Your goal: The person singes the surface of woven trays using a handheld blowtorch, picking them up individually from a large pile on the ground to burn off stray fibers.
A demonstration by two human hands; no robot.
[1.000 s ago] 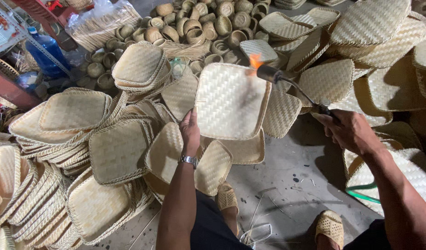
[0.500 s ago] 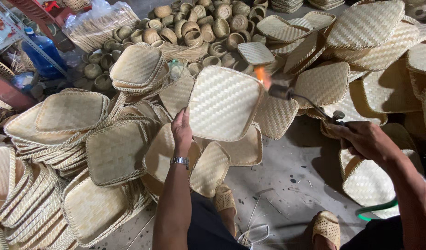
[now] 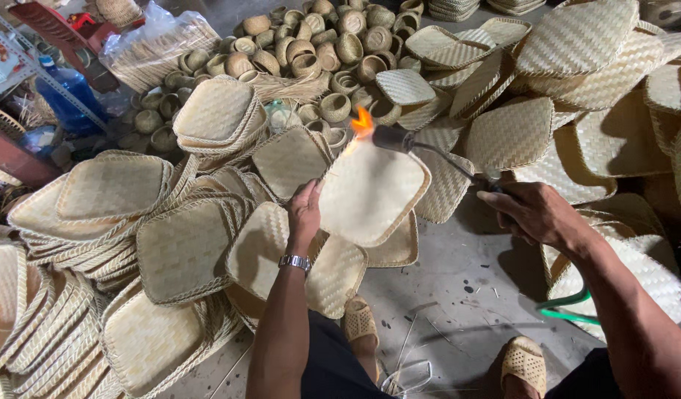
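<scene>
My left hand (image 3: 305, 213), with a wristwatch (image 3: 295, 261) on the wrist, holds a square woven bamboo tray (image 3: 370, 193) up by its left edge, tilted toward me. My right hand (image 3: 536, 214) grips a gas torch (image 3: 429, 151) whose nozzle points left. An orange flame (image 3: 363, 122) burns at the tray's upper left corner, licking its rim. Both arms reach out from the bottom of the head view.
Stacks of square woven trays (image 3: 111, 199) lie left and below, more trays (image 3: 577, 44) at upper right. Several small round woven baskets (image 3: 311, 44) crowd the back. A blue water bottle (image 3: 70, 92) and metal shelf stand at left. My sandalled feet (image 3: 524, 362) rest on concrete by a green hose (image 3: 566, 303).
The tray has been turned and tilted, its face now more edge-on. The torch flame has moved left from the tray's right corner to its upper left corner.
</scene>
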